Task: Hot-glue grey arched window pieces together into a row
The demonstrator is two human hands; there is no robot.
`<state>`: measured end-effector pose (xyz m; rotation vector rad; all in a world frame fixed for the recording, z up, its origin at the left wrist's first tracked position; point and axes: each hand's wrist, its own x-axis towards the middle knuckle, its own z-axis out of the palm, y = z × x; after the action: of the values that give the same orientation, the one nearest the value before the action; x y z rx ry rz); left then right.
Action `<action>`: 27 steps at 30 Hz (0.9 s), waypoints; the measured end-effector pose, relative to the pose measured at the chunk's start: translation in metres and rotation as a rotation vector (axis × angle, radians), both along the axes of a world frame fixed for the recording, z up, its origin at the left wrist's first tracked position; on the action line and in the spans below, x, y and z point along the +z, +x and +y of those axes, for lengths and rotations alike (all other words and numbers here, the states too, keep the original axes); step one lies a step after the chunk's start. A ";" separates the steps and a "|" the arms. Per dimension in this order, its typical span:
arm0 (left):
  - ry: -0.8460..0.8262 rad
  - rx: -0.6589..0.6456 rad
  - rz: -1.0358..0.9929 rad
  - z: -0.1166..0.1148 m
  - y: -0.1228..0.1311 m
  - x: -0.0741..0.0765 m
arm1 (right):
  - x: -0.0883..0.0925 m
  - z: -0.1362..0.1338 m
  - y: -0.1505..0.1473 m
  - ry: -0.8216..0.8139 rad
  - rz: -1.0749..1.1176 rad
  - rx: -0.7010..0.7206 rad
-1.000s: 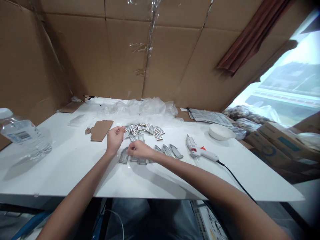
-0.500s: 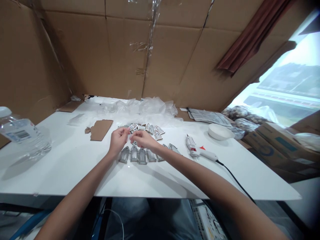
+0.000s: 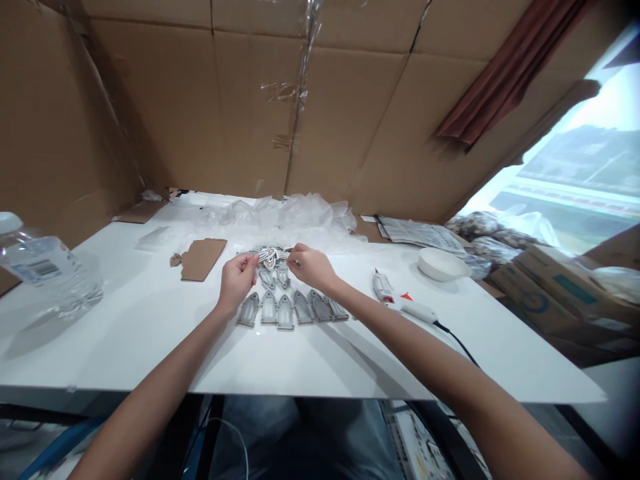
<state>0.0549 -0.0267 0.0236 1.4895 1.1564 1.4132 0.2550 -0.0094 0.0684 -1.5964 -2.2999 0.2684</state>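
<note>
**Printed cutout [image 3: 270,257] pinched mid-bench [image 3: 125,333]**

Our left hand [image 3: 239,280] and right hand [image 3: 311,267] are closed, fingertips gripping its two ends, just behind a row of grey arches [image 3: 285,312]. A glue gun [image 3: 385,290] lies to our right.

Both bare arms reach forward across the near edge of the tabletop [image 3: 350,373], the left forearm [image 3: 160,390] angling up from the lower left and the right forearm [image 3: 425,357] from the lower right. The left hand [image 3: 238,280] stands on its side, fingers curled toward the thumb. The right hand [image 3: 311,267] lies knuckles up, fingertips pinched and pointing left. The hands are close together, just apart, near the tabletop's middle.
</note>
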 end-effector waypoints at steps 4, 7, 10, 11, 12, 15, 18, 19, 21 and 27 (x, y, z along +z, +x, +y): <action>-0.002 -0.006 -0.010 -0.001 0.001 0.000 | -0.015 -0.007 0.001 0.008 -0.152 0.079; -0.005 -0.011 -0.018 -0.003 0.002 0.002 | -0.022 -0.010 0.001 -0.009 -0.178 0.128; -0.015 -0.025 -0.033 -0.005 0.004 0.004 | -0.021 -0.010 0.003 -0.024 -0.128 0.160; -0.021 -0.032 -0.039 -0.006 0.005 0.004 | -0.019 -0.009 0.004 -0.027 -0.092 0.166; -0.027 -0.042 -0.045 -0.007 0.006 0.004 | -0.017 -0.009 0.004 -0.030 -0.047 0.170; -0.046 -0.076 -0.063 -0.009 0.008 0.005 | -0.013 -0.008 -0.002 -0.062 0.128 0.187; -0.069 -0.105 -0.070 -0.010 0.010 0.005 | -0.013 -0.009 -0.014 -0.138 0.297 0.217; -0.077 -0.112 -0.070 -0.011 0.010 0.006 | -0.014 -0.009 -0.019 -0.163 0.341 0.223; -0.092 -0.124 -0.070 -0.012 0.010 0.006 | -0.015 -0.010 -0.026 -0.200 0.406 0.217; -0.126 -0.096 -0.071 -0.013 0.009 0.007 | -0.012 -0.009 -0.028 -0.231 0.453 0.147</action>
<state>0.0637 -0.0394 0.0311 1.3776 1.0952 1.2944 0.2266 -0.0179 0.0564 -1.2933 -2.0824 0.8641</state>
